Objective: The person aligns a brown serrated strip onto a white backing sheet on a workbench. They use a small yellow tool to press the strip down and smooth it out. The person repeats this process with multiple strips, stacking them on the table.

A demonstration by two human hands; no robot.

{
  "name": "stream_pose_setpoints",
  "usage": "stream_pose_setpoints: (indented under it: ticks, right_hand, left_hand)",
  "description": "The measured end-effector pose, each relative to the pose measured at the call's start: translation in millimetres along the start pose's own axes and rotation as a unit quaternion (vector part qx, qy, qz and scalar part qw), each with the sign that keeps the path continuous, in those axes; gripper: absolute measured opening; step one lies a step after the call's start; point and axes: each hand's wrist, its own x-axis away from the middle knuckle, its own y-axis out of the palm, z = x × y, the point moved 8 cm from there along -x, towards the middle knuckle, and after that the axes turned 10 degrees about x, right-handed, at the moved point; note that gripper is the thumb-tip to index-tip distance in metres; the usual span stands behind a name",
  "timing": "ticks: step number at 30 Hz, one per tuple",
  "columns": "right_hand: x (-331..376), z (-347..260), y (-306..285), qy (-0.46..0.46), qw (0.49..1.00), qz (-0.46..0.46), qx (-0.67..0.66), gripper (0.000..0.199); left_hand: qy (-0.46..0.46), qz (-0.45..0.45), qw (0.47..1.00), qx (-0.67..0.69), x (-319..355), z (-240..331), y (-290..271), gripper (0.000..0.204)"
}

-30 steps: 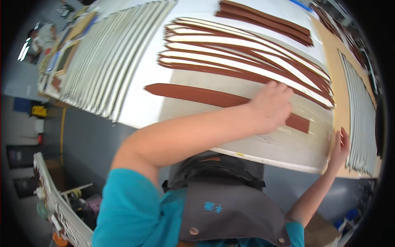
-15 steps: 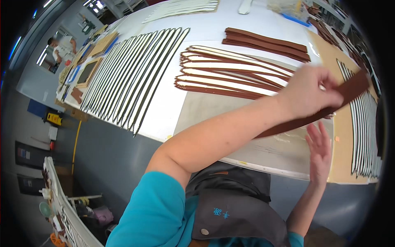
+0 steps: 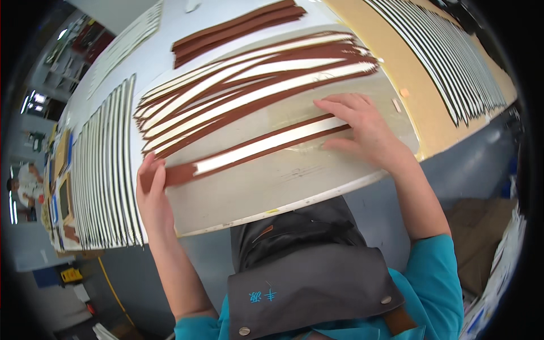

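Thumb and fingers of the left hand (image 3: 152,187) are pinched together on the left end of a brown strip (image 3: 182,174), the tip of it caught between them. Over at the other end, the right hand (image 3: 367,127) is spread wide, thumb well apart from the fingers, the strip's far end passing into that gap; whether the skin actually touches it, I cannot tell, because the hand hides that end and the fingers blur a little.

Look at the arms: both come up from the lower edge, well apart, the left forearm rising almost straight, the right one leaning inward from a teal sleeve (image 3: 433,272), palm turned down and toward the middle.

And the strip itself! It runs on a slant across the grey mat (image 3: 317,178), lower at the left, higher at the right, right in front of the dark apron (image 3: 317,289). A white band (image 3: 255,149) lies along its middle, brown showing along both long edges, and the white stops short of the left end, leaving plain brown there.

Just beyond lies a spread of brown-and-white strips (image 3: 306,76), some crossing over others, and past them a bundle of plain brown strips (image 3: 238,31). Out right, a row of pale, dark-edged strips (image 3: 436,62) rests on a tan board (image 3: 416,85).
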Motion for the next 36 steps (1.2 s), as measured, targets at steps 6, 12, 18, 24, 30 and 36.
stream_pose_setpoints:
  ticks: [6, 12, 18, 24, 30, 36]
  right_hand:
    - [60, 54, -24, 0.127, 0.985, 0.051, 0.108, 0.046]
    - [67, 61, -19, 0.114, 0.974, 0.027, 0.192, 0.05]
    - [75, 81, -33, 0.146, 0.964, 0.037, 0.22, 0.047]
    - [82, 100, -37, 0.166, 0.962, 0.046, 0.21, 0.045]
    - [85, 101, -37, 0.167, 0.967, 0.055, 0.184, 0.044]
    - [84, 103, -34, 0.186, 0.964, 0.063, 0.178, 0.041]
  left_hand:
    - [0.159, 0.105, 0.902, -0.387, 23, 28, 1, 0.043]
    - [0.138, -0.442, 0.815, -0.347, 59, -9, 202, 0.043]
    - [0.193, -0.524, 0.715, -0.421, 78, -45, 284, 0.063]
    - [0.203, -0.52, 0.712, -0.427, 79, -53, 306, 0.062]
    - [0.2, -0.515, 0.721, -0.418, 75, -49, 311, 0.056]
    - [0.232, -0.5, 0.741, -0.384, 69, -45, 318, 0.036]
